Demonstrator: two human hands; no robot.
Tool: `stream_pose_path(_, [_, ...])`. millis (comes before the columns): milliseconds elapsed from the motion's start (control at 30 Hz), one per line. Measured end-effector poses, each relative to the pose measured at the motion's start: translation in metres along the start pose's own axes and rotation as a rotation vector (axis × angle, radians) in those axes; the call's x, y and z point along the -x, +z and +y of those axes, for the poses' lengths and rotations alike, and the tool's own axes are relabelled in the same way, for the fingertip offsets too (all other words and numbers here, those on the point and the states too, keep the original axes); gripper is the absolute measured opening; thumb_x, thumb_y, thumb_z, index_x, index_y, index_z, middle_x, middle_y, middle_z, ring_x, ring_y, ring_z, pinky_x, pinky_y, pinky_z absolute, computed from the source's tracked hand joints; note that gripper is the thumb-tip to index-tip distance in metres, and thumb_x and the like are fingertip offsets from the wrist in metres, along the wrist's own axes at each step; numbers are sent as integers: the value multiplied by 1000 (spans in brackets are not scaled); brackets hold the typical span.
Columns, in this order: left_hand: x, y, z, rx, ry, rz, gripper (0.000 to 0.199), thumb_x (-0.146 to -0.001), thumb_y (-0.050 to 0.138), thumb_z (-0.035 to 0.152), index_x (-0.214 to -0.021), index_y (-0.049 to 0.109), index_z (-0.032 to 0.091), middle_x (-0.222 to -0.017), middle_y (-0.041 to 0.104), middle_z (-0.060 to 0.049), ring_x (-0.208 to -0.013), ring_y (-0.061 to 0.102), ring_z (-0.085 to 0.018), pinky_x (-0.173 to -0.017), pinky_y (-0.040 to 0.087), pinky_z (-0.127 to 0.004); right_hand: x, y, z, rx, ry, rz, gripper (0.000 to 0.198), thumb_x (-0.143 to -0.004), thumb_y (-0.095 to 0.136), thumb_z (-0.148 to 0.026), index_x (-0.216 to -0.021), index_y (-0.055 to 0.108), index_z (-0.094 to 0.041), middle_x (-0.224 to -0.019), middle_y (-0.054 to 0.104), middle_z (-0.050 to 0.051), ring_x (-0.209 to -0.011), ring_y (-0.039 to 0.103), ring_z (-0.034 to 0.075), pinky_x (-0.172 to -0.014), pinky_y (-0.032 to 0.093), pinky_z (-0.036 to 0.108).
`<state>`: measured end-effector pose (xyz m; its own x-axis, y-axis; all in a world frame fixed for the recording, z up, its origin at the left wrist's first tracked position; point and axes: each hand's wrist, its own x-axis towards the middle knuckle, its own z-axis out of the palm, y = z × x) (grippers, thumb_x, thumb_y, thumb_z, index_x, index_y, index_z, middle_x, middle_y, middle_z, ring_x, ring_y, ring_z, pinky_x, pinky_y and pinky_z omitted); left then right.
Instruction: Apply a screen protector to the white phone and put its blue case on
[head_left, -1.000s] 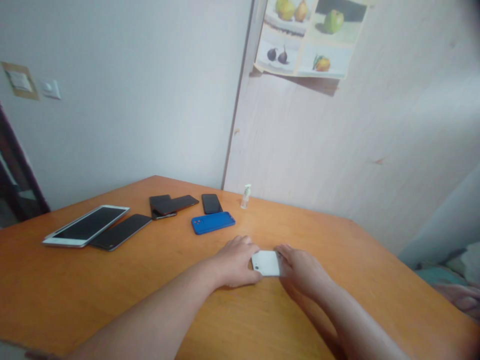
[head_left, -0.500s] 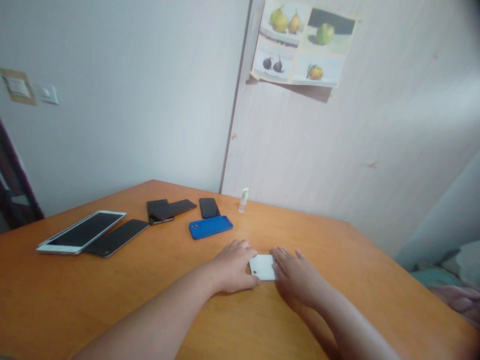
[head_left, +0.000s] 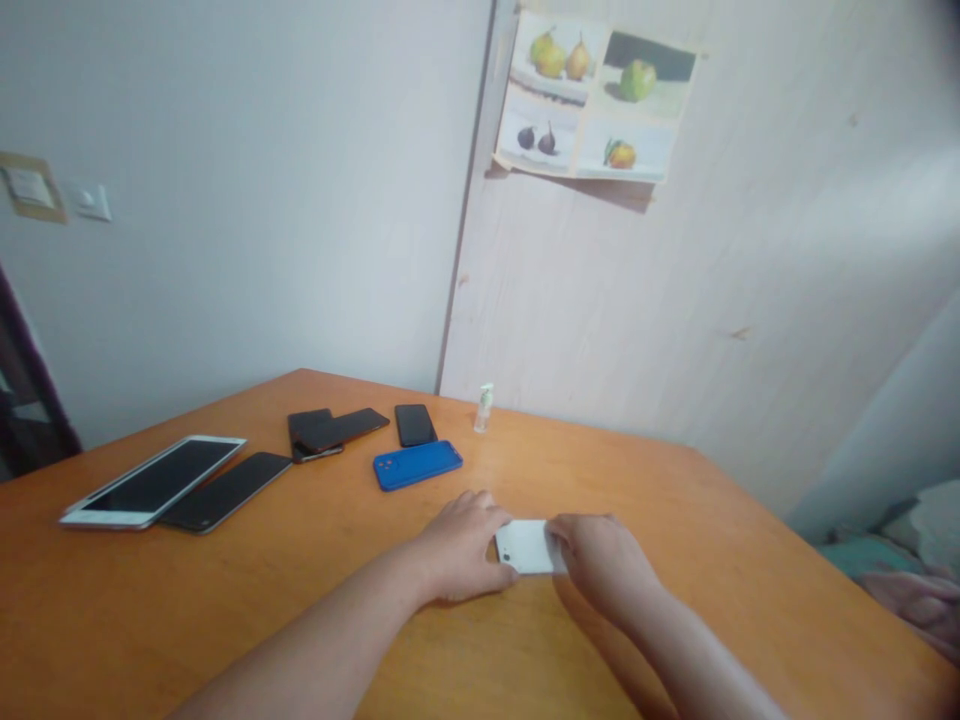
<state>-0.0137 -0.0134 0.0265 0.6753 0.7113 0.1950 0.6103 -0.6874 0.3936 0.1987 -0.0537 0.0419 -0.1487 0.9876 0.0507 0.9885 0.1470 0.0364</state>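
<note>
A white smartphone (head_left: 531, 548) lies back up on the wooden table (head_left: 450, 660), its small camera at the left end. My left hand (head_left: 466, 550) grips that end, thumb along the near edge and fingers along the far edge. At the other end, my right hand (head_left: 600, 555) is closed with its fingers bent down onto the phone. Its fingertips are partly hidden, and so is the phone's right end. Beyond my hands lies a blue phone case (head_left: 418, 465), touching a dark phone (head_left: 415, 425).
On the left are a white tablet (head_left: 154, 482) and a large black phone (head_left: 229, 490). Two dark phones overlap behind them, the upper one (head_left: 345, 428) lying askew. A small clear pump bottle (head_left: 484, 408) stands near the wall, under a fruit poster (head_left: 592, 100).
My right hand's fingers were stretched out flat over the phone's right end; now they are curled in there. The left hand keeps its grip. The whole view has shifted slightly.
</note>
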Motion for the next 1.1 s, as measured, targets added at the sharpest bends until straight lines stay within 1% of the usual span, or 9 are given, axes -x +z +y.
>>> stream_pose_path(133, [1, -2, 2, -19, -20, -14, 41, -72, 70, 46, -107, 64, 26, -106, 57, -7, -103, 54, -28, -87, 47, -36, -1, 1, -6, -76, -61, 70, 21, -88, 49, -15, -86, 69, -21, -89, 73, 8, -86, 65, 22, -71, 37, 29])
stream_pose_path(300, [1, -2, 3, -24, -32, -23, 43, -72, 70, 47, -109, 63, 27, -106, 57, -6, -104, 54, -28, -88, 47, -37, -9, 4, 21, -112, 190, 77, 17, -90, 49, -19, -90, 65, -17, -94, 69, 11, -85, 63, 22, -65, 33, 28])
stream_pose_path(367, [1, -2, 2, -20, -27, -17, 43, -73, 70, 47, -110, 63, 27, -106, 57, -7, -104, 54, -28, -88, 47, -37, -8, 6, 19, -141, 207, 72, 16, -89, 49, -18, -87, 64, -17, -91, 69, 10, -81, 61, 20, -64, 32, 28])
stream_pose_path(500, [2, -2, 1, -13, -28, -12, 40, -73, 70, 47, -106, 63, 26, -107, 57, -7, -103, 54, -28, -86, 47, -37, 1, 11, -7, -330, 23, 71, 10, -85, 51, -17, -81, 60, -19, -83, 67, 5, -75, 58, 16, -63, 32, 25])
stream_pose_path(600, [2, -2, 1, -7, -28, -14, 39, -73, 70, 48, -105, 63, 27, -106, 57, -6, -103, 54, -28, -86, 47, -37, 4, 11, -8, -381, -39, 54, 10, -82, 51, -15, -82, 60, -19, -85, 67, 4, -76, 58, 16, -63, 32, 24])
stream_pose_path(800, [2, 0, 0, 12, -24, 4, 41, -71, 71, 47, -106, 64, 27, -105, 57, -6, -102, 54, -28, -86, 48, -37, 0, -1, 23, -184, 230, -7, 9, -85, 49, -15, -83, 57, -18, -84, 69, 9, -74, 59, 19, -59, 26, 27])
stream_pose_path(867, [2, 0, 0, 19, -25, 5, 40, -71, 71, 47, -105, 64, 27, -105, 57, -6, -102, 54, -28, -85, 48, -37, 4, -2, 13, -210, 187, -9, 9, -86, 48, -17, -84, 56, -18, -84, 70, 9, -72, 59, 18, -58, 26, 27])
stream_pose_path(1000, [2, -1, 0, 20, -36, 4, 41, -71, 71, 49, -105, 64, 26, -106, 57, -6, -102, 54, -28, -85, 48, -37, 13, 1, -12, -387, -35, -33, 7, -87, 49, -20, -87, 56, -20, -85, 70, 5, -74, 59, 16, -60, 30, 26])
stream_pose_path(1100, [3, -2, 1, 15, -29, 0, 39, -72, 70, 47, -104, 64, 26, -106, 57, -6, -102, 54, -28, -85, 47, -36, 9, 2, 2, -346, 46, -48, 6, -86, 50, -19, -85, 56, -20, -85, 70, 6, -73, 59, 17, -60, 30, 26])
